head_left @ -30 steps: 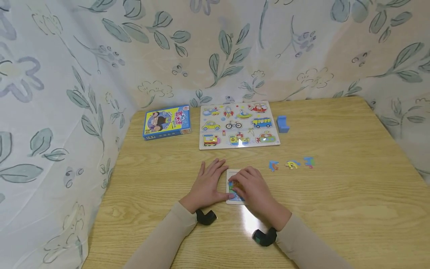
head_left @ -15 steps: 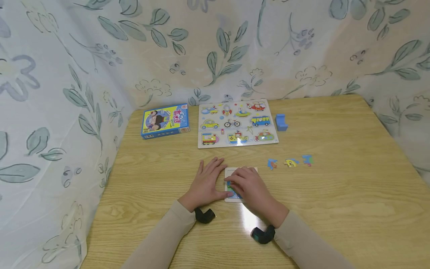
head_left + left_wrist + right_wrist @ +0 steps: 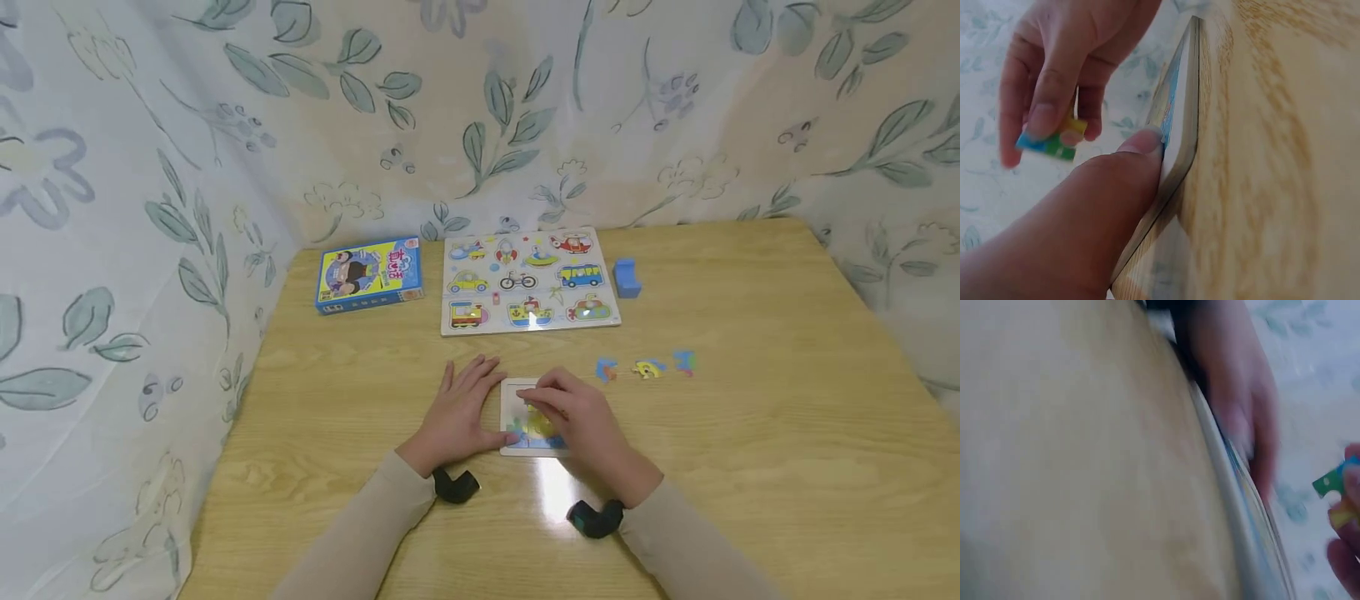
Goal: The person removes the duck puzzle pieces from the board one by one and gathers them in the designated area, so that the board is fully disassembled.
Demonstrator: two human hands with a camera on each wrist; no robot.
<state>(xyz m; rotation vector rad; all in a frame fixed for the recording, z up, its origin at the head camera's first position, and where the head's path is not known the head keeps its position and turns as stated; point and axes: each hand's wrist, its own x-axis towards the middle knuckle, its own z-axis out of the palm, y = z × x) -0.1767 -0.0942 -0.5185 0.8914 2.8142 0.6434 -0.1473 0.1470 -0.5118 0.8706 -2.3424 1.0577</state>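
left hand (image 3: 459, 417) spread, touching jigsaw tray (image 3: 507, 402), right hand (image 3: 585, 421) pinching a jigsaw piece (image 3: 1059, 147) above it, three loose pieces (image 3: 647, 368) beyond that hand

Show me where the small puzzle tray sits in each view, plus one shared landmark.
Head: puzzle tray below centre, slightly to the right.
Left wrist: puzzle tray edge-on, near the centre.
Right wrist: puzzle tray blurred, right of centre, reaching the bottom edge.
Shared landmark: left hand, touching it.
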